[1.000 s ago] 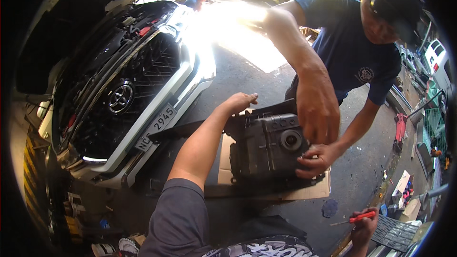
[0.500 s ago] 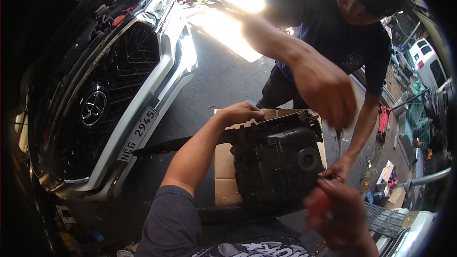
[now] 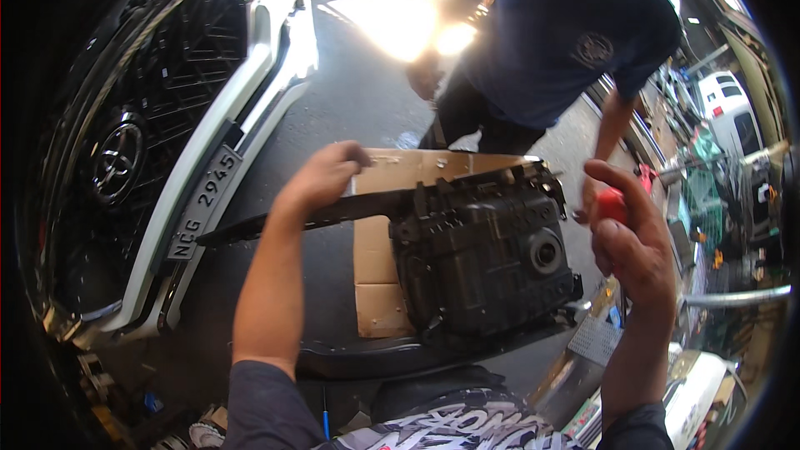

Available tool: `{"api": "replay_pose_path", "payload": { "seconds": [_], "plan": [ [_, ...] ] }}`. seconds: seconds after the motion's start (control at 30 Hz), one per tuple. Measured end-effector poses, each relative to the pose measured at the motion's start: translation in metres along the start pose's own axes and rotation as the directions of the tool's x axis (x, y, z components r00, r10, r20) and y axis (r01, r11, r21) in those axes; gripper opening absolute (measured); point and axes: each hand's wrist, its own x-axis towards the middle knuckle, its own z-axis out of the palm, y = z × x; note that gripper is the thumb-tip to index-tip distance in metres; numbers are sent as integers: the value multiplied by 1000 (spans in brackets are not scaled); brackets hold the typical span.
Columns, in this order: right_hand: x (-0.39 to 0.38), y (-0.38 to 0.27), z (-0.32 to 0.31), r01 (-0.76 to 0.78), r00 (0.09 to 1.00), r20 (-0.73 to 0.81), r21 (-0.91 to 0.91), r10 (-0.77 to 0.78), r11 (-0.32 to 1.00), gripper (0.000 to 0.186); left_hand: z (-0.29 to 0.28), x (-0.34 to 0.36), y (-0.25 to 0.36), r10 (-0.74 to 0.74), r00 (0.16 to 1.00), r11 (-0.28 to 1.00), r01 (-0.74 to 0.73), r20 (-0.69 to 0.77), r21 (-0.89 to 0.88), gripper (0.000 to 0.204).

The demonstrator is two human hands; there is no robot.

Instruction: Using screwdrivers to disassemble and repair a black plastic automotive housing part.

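Black housing (image 3: 483,258) lies on cardboard (image 3: 375,258); left hand (image 3: 321,179) grips its bar, right hand (image 3: 629,237) a red-handled tool (image 3: 611,204).

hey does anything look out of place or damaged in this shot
The black headlamp housing is off the car, lying on cardboard on the ground. The left hand grips its long black arm; the right hand holds a red-handled tool.

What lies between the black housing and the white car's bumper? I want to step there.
In the head view, cardboard beside the black housing, then bare dark pavement up to the bumper; the left hand reaches over it.
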Motion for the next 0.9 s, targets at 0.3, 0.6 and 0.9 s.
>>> {"api": "replay_pose_path", "payload": {
  "seconds": [0.3, 0.6, 0.9],
  "plan": [
    [-104, 113, -8, -556, 827, 490, 640, 275, 531, 65, 89, -120, 154, 434, 810, 862, -500, 395, 77, 23],
    [-138, 177, -37, -614, 787, 569, 686, 238, 390, 71, 201, -150, 220, 613, 578, 567, -796, 539, 209, 28],
    [-127, 274, -130, -601, 778, 376, 218, 503, 769, 33, 232, -139, 230, 638, 767, 686, -608, 72, 399, 28]
  ]
}}
